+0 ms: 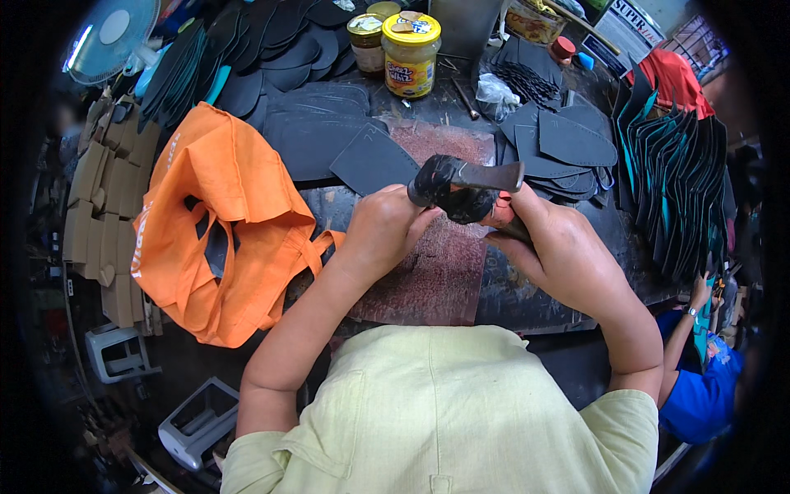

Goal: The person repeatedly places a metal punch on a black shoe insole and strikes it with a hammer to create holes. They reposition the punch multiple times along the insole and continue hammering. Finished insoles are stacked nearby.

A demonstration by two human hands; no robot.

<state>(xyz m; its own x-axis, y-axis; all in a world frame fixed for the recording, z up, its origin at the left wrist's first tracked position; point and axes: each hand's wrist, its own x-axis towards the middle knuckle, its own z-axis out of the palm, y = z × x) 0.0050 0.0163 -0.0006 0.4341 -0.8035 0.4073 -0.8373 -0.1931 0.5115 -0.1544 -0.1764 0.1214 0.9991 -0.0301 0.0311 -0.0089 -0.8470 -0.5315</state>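
Note:
My right hand is wrapped round a hammer with a dark metal head and a reddish handle. The hammer is raised over a reddish, worn translucent mat on the dark workbench. Close beside the hammer head, my left hand has its fingers bent together; the head covers the fingertips, so what they hold is hidden. Just beyond my left hand lie flat black cut pieces, overlapping one another. More black pieces with rounded ends are stacked past my right hand.
An orange cloth bag sits left of my left forearm. A yellow-lidded jar and a smaller jar stand at the back. Black sheets hang over the right edge, near another person's arm. Stools stand lower left.

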